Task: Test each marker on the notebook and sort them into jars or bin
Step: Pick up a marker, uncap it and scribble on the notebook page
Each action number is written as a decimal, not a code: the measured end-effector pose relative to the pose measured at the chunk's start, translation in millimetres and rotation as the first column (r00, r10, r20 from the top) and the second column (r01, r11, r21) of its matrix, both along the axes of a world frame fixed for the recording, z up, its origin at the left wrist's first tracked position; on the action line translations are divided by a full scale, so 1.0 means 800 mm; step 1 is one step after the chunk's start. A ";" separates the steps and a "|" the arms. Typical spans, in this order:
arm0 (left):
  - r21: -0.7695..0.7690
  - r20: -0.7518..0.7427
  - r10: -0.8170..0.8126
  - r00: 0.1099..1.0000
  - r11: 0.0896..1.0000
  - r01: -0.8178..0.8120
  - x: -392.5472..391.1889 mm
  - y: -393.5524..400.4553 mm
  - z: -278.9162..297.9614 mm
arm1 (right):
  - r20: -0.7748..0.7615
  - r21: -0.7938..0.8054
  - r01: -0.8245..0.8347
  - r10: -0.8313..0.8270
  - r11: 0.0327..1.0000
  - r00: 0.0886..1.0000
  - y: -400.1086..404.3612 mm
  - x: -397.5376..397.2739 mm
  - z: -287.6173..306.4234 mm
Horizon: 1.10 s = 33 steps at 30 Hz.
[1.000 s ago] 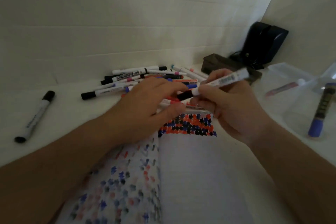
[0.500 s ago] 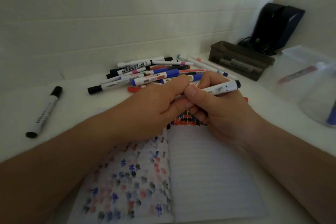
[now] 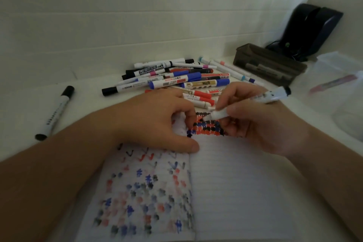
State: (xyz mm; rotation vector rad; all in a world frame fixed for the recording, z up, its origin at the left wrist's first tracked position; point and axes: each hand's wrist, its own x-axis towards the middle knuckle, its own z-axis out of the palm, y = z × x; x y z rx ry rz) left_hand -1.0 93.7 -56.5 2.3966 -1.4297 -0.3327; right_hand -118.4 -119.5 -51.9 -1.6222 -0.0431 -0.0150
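Cap is now off: the right hand [image 3: 261, 124] is gripping the marker [image 3: 249, 104], tip nearing the notebook [image 3: 235, 182] between both hands, while the left hand [image 3: 157, 122], fingers curled, is pressing the page. Testing is starting.

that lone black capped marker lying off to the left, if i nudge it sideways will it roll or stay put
The lone marker looks like a smooth round barrel lying flat on the table, so a sideways nudge would probably roll it. It appears rigid and light, likely easy to pinch. No clip that might stop it is visible.
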 end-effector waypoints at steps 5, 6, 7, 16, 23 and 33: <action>0.039 -0.015 0.009 1.000 0.999 -0.008 0.000 -0.003 0.001 | 0.069 -0.430 0.200 -0.189 0.880 0.980 0.030 0.005 -0.005; 0.046 -0.017 0.008 1.000 0.999 -0.007 -0.001 -0.004 0.002 | 0.048 -0.455 0.209 -0.210 0.866 0.976 0.035 0.006 -0.006; 0.055 -0.025 0.011 1.000 0.998 -0.010 -0.001 -0.005 0.003 | 0.018 -0.460 0.210 -0.227 0.863 0.974 0.037 0.006 -0.007; 0.102 -0.066 0.027 0.997 0.995 -0.020 0.000 -0.009 0.004 | -0.100 -0.421 0.226 -0.292 0.878 0.951 0.041 0.006 -0.006; 0.108 -0.063 0.029 0.998 0.994 -0.022 0.002 -0.009 0.004 | -0.072 -0.468 0.210 -0.274 0.859 0.959 0.042 0.005 -0.007; 0.104 -0.060 0.032 0.998 0.994 -0.026 0.001 -0.009 0.003 | -0.044 -0.448 0.196 -0.240 0.872 0.970 0.039 0.004 -0.010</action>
